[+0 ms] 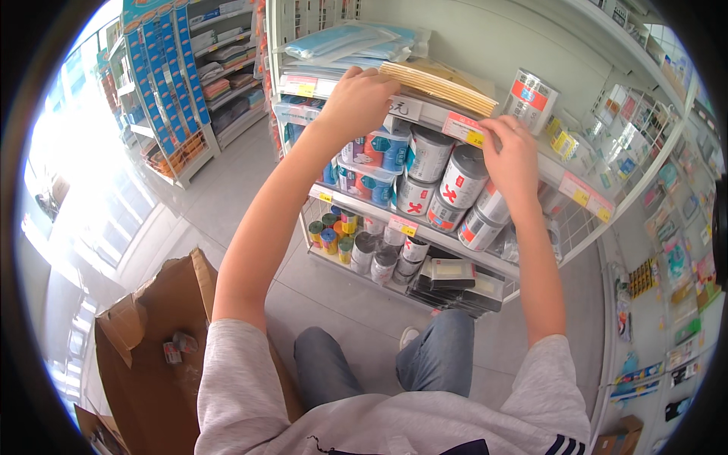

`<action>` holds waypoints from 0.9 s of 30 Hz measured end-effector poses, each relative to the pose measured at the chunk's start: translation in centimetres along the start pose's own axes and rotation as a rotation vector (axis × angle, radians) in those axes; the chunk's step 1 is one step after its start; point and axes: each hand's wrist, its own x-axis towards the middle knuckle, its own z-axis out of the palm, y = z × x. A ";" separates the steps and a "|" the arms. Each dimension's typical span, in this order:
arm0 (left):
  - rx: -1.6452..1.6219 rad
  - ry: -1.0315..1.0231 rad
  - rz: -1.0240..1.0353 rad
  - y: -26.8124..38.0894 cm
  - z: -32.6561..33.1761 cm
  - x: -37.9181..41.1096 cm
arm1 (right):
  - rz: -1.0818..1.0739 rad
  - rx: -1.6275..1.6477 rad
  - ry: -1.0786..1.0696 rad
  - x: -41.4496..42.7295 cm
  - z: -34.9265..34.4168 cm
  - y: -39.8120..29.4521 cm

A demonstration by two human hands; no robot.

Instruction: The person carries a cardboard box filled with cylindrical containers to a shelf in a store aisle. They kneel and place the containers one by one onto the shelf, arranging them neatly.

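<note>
My left hand (364, 98) lies at the front edge of the upper shelf, by the left end of a stack of yellowish envelopes or pads (441, 90); its fingertips are partly hidden. Flat light-blue plastic packs (352, 42) lie just behind it. My right hand (512, 145) touches a red, white and yellow price label (463, 129) on the same shelf edge, with thumb and fingers slightly apart. To the right of the envelopes a single wrapped roll or can (530, 99) stands upright. Below my hands, rolls with dark tops (429, 151) are stacked beside packs of coloured rolls (372, 187).
A large cardboard box (153, 387) with a few small items inside stands on the floor at my left. Smaller coloured rolls (330, 239) and black flat packs (452, 278) fill the lowest shelf. A wire basket (631, 125) sits right on the upper shelf. Another shelving unit (165, 85) stands back left.
</note>
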 end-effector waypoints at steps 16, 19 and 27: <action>0.168 0.156 -0.086 -5.9 0.2 -3.4 | -0.064 -0.215 0.086 -2.3 2.6 -2.9; 0.241 0.143 -0.087 -6.1 0.2 -4.4 | -0.072 -0.244 0.051 -2.5 3.7 -4.2; 0.251 0.062 -0.165 -3.7 -1.6 -7.0 | -0.026 -0.168 0.038 -4.9 1.9 -4.9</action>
